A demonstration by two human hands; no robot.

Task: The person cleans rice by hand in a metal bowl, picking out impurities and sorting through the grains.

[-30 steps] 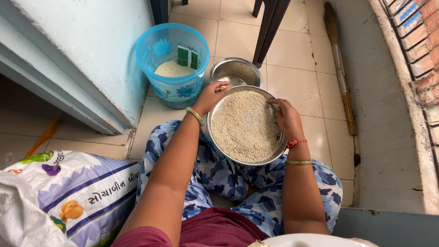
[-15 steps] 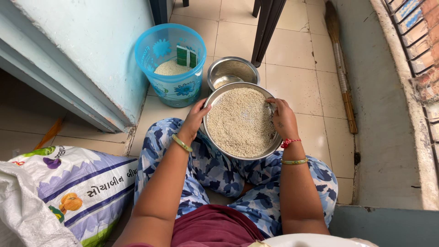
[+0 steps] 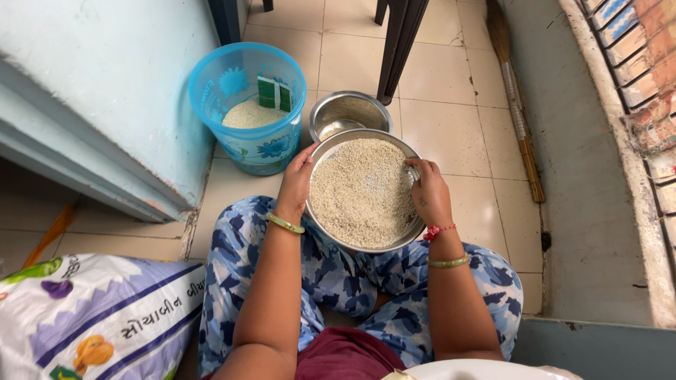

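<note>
Head view: left hand (image 3: 296,184) and right hand (image 3: 427,193) each grip opposite rims of the steel plate (image 3: 338,243) of grain (image 3: 362,191) above the lap. Tilting it could spill grain onto the tiled floor (image 3: 451,119).

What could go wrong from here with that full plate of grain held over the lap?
The steel plate is heaped with grain almost to its rim and held only at its edges by the left hand and right hand; a tilt may spill grain onto the tiled floor. The empty steel bowl sits close beyond and might get knocked.
</note>
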